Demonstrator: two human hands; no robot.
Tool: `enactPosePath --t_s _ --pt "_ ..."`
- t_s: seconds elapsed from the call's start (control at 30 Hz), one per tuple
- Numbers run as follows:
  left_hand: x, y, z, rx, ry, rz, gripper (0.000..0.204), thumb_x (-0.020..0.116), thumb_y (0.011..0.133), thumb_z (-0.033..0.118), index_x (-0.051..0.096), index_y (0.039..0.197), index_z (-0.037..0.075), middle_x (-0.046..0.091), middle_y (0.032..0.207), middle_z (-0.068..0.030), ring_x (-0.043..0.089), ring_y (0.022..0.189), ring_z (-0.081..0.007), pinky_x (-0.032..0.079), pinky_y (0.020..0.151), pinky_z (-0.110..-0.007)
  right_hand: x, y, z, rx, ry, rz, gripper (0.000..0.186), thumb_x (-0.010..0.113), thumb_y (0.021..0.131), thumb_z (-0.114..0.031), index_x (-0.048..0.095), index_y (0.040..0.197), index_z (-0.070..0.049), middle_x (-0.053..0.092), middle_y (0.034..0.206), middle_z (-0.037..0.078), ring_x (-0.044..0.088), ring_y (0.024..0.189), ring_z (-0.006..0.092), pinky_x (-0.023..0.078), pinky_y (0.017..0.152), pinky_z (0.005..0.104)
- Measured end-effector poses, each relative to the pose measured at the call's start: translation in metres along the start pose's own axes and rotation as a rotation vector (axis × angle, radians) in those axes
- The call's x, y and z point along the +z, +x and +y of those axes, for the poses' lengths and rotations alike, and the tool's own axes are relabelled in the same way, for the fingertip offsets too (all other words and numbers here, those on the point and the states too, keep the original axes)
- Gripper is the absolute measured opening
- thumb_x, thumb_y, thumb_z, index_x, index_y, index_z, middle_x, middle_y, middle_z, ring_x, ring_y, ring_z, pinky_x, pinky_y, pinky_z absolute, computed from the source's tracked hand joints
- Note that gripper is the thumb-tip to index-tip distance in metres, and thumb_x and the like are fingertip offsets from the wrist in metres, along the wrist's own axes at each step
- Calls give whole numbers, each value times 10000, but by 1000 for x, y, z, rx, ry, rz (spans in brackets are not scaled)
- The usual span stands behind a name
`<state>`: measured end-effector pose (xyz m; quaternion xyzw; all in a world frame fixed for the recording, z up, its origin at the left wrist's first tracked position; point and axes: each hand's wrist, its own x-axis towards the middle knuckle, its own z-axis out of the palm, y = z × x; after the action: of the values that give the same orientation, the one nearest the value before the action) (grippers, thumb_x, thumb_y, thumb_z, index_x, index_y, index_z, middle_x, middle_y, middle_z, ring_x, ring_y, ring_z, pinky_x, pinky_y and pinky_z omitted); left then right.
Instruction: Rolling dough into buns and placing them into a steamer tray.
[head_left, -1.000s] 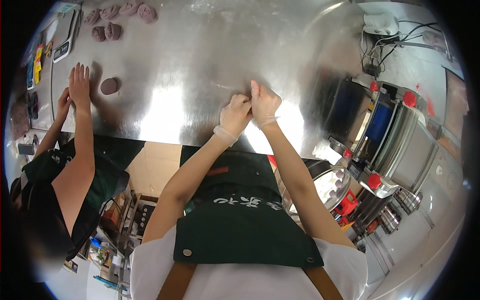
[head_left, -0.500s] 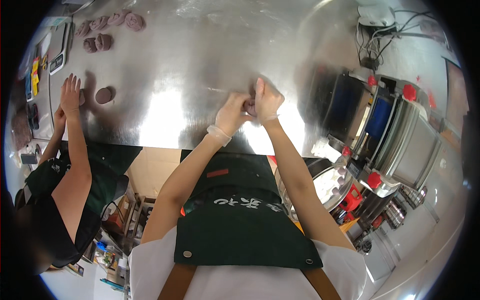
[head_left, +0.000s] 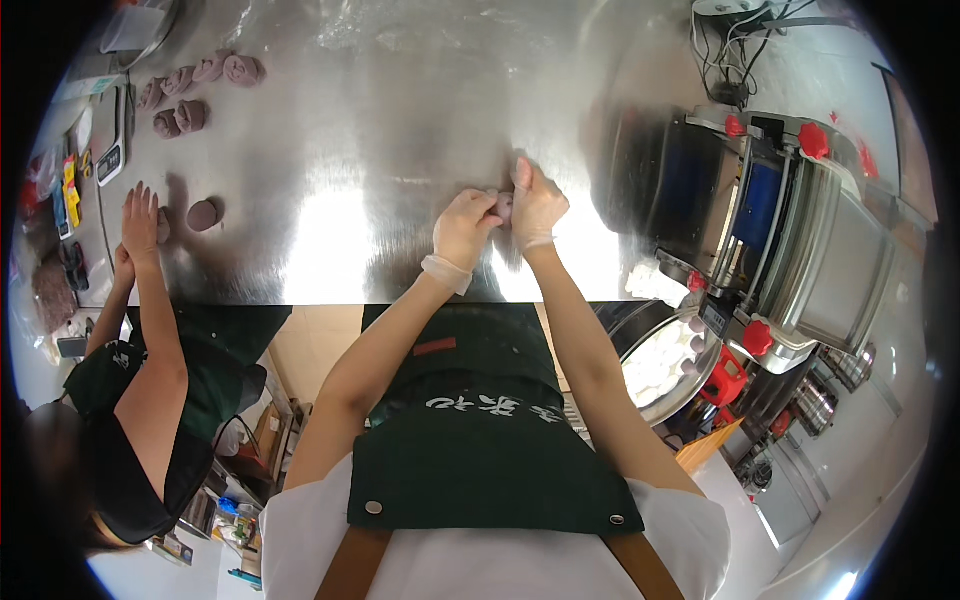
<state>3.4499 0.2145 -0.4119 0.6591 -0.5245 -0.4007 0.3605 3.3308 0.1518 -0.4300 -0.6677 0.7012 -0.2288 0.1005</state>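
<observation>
A small piece of purple dough (head_left: 504, 209) sits between my two hands above the steel worktop (head_left: 400, 130). My left hand (head_left: 464, 228) pinches it from the left with thumb and fingertips. From the other side my right hand (head_left: 540, 208) is curled against the dough, its thumb pointing up. Both hands wear thin clear gloves, and the right fingers are partly hidden. Several shaped purple dough rolls (head_left: 242, 71) stand at the far left of the worktop. Closer to me, on the left, lies a round purple dough ball (head_left: 203, 216).
A co-worker's hands (head_left: 140, 225) press a dough piece at the left. Behind them is a digital scale (head_left: 112, 140). To the right stands a dough-rolling machine (head_left: 770, 230) with red knobs. A metal bowl (head_left: 655, 410) holding white dough pieces is beside my right arm.
The view has shifted slightly, so the worktop's contents sit a little differently. My left fingers have curled in more tightly around the dough, which stays between both hands.
</observation>
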Motion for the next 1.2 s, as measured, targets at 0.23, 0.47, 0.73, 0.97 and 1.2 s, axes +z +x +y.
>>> enactPosePath --t_s 0.23,0.47,0.73,0.97,1.2 --pt "7 -7 8 171 57 -24 341 733 751 37 697 1083 106 652 1071 -46 649 942 -251 544 792 -348 -8 -18 4 63 41 139 352 519 993 -321 640 759 -86 630 630 110 605 514 325 491 520 412" --pt "5 -8 3 296 149 -110 477 729 752 19 639 1216 84 636 1121 -87 623 977 -260 543 807 -341 -6 -35 10 229 27 69 201 595 953 -241 635 810 -105 629 660 83 618 554 301 500 514 399" --pt "3 -1 -1 164 54 -215 469 737 734 26 654 1189 98 624 1157 -28 607 1005 -247 550 788 -342 -6 -43 15 123 -200 204 180 595 947 -251 658 899 -90 662 717 72 644 572 286 518 531 375" --pt "-4 -9 -3 483 199 -381 518 738 756 45 604 1254 92 580 1216 -82 587 1076 -263 549 798 -351 -11 -58 11 270 0 243 185 613 936 -242 650 824 -101 650 655 67 639 553 288 516 533 376" --pt "-6 -14 -7 367 223 -400 527 742 755 83 584 1257 124 576 1212 -33 594 1045 -267 549 789 -365 -10 -67 10 465 22 149 203 635 925 -232 644 761 -111 636 643 90 627 564 300 506 542 417"
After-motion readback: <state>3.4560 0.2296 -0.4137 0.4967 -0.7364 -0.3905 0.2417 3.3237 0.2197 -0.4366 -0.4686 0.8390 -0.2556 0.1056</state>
